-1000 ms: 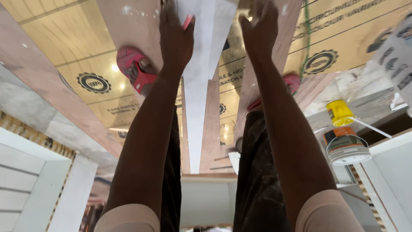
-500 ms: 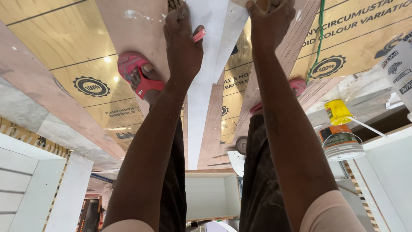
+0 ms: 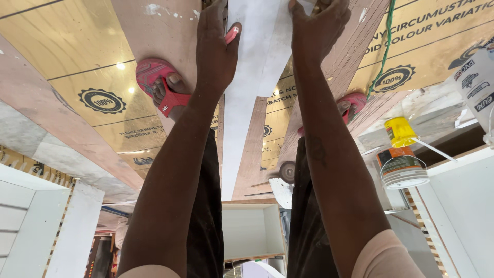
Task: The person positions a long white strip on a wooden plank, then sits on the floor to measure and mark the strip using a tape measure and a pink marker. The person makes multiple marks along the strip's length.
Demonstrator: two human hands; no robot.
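Both my arms reach down and away from me to a long white strip that lies on a brown board. My left hand rests flat against the strip's left edge, with a small pink object pinched under the thumb. My right hand has its fingers curled on the strip's right edge, and its fingertips are cut off by the top of the frame. My feet in red sandals stand on either side of the boards.
Protective sheets with round printed seals cover the floor. A glue tub with a yellow-capped bottle on it stands to the right near white panels. A green cord hangs at the upper right. A white open box lies near me.
Both hands have slid a little farther along the white strip, towards the top of the frame. The pink object stays under my left thumb.
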